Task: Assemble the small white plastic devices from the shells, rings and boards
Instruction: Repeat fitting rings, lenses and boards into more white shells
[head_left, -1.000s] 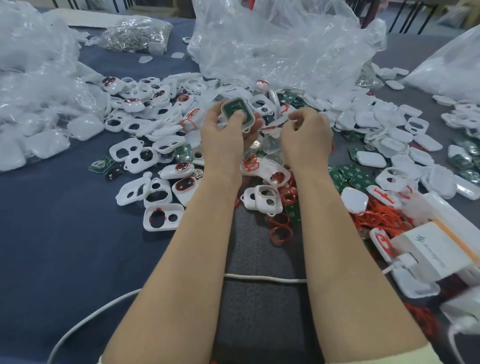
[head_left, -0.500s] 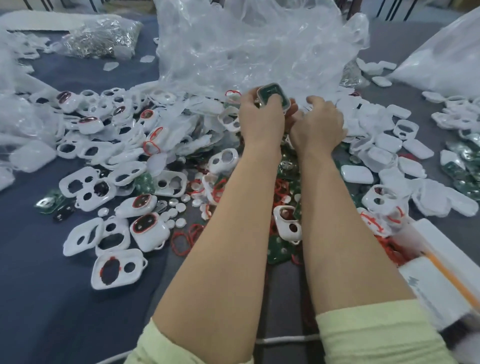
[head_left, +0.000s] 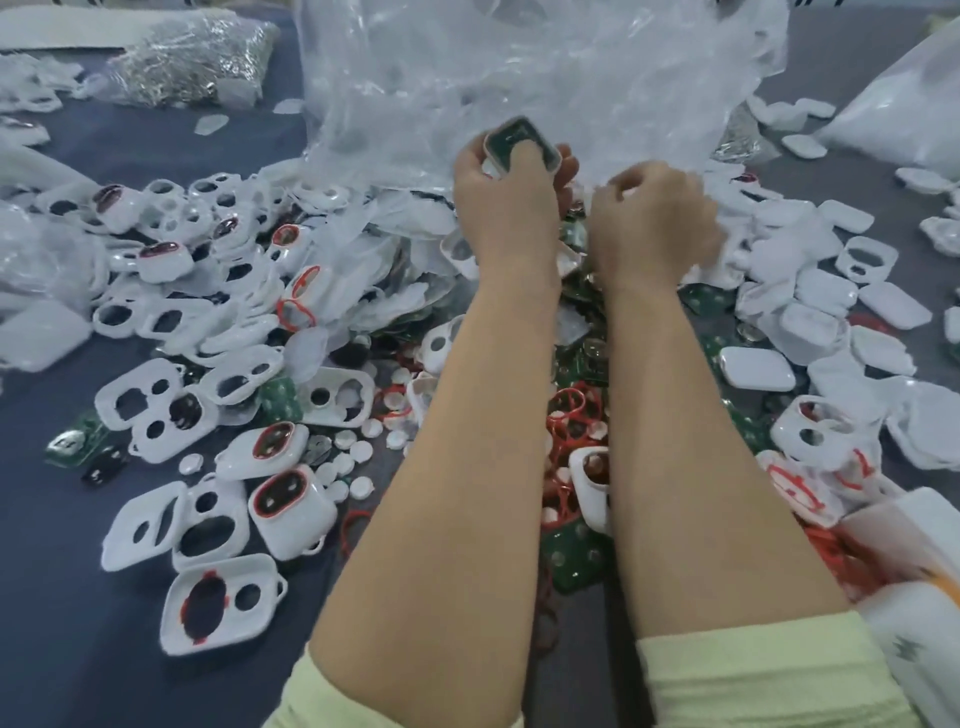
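Your left hand (head_left: 506, 208) grips a white shell (head_left: 550, 156) with a green board (head_left: 514, 136) seated inside, just in front of the crumpled clear bag (head_left: 519, 62). Your right hand (head_left: 652, 223), beside it, is curled; whether it holds anything cannot be told. The likely next move is fitting a matching cover squarely. A smaller bag (head_left: 192, 57) left of the clear one holds silvery parts.

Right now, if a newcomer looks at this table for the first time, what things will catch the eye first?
First, the left hand, whose grip holds up a shell with a green board inside, before the big clear bag at the top centre. Next, white shells lie scattered over the blue table, thickest at the left. Red rings are heaped between the forearms.
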